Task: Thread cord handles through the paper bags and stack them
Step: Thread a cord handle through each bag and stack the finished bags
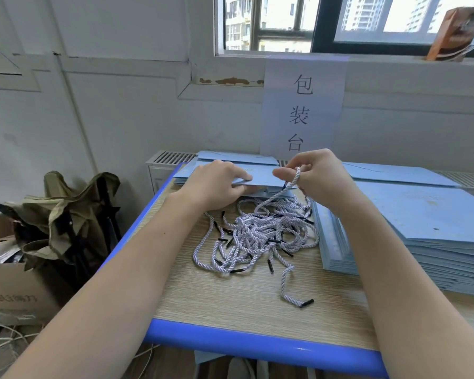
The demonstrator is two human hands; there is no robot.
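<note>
1. Table (230, 302): wood-grain top, blue rim; flat blue stack (435, 228) on its right side.
2. Paper bag (260, 179) at far edge, pinned flat by left hand (216, 184), thumb and fingers gripping it.
3. Right hand (318, 176) pinches twisted cord (290, 184); best fed stiff black tip first.
4. Loose cords (257, 233) heaped mid-table.

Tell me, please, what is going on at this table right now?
A person is fitting cord handles to flat blue paper bags. The left hand holds one bag up by its edge, while the right hand pinches a white cord whose black tip is at the bag's edge. Whether it is through a hole cannot be told. A tangle of loose cords lies on the table, a tall stack of bags sits to the right, and more bags lie behind the hands.
</note>
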